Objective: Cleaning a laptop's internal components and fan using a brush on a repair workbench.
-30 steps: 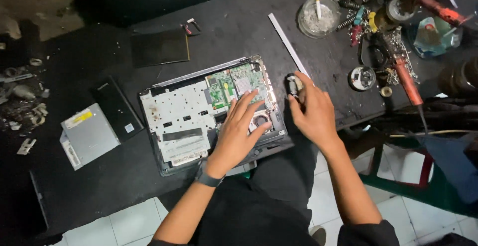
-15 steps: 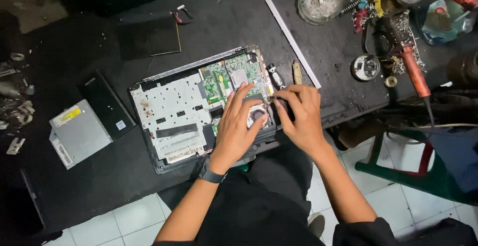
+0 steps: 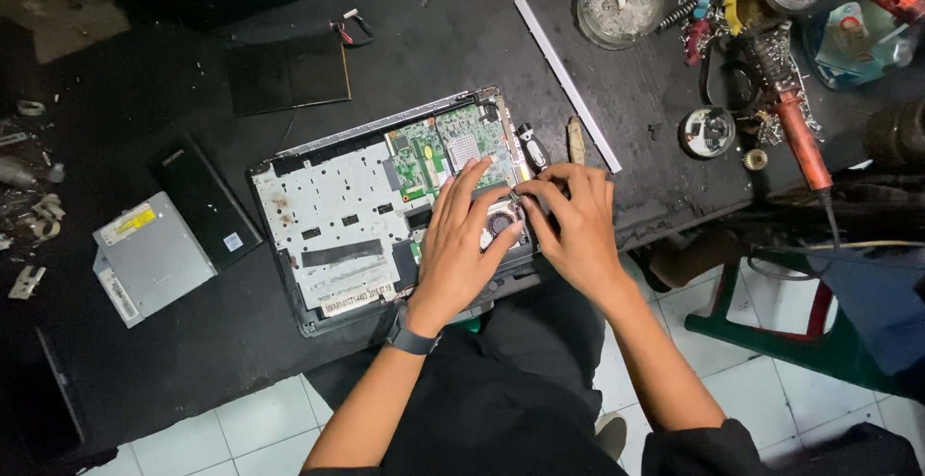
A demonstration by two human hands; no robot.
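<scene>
Frame centre: opened laptop [image 3: 385, 216] on dark tabletop [image 3: 462, 42] | our left hand [image 3: 462, 245] and right hand [image 3: 573, 225] pinch a small part beside its fan [image 3: 499, 223] | we judge boards fragile, grip the rigid frame edges.

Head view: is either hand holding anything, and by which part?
Cannot be told. Both the left hand and right hand rest on the opened laptop near its fan, fingertips meeting; whatever they pinch is hidden.

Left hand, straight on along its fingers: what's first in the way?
Probably the green board in the open laptop: the left hand points up-right across it. Depth is unclear from above.
</scene>
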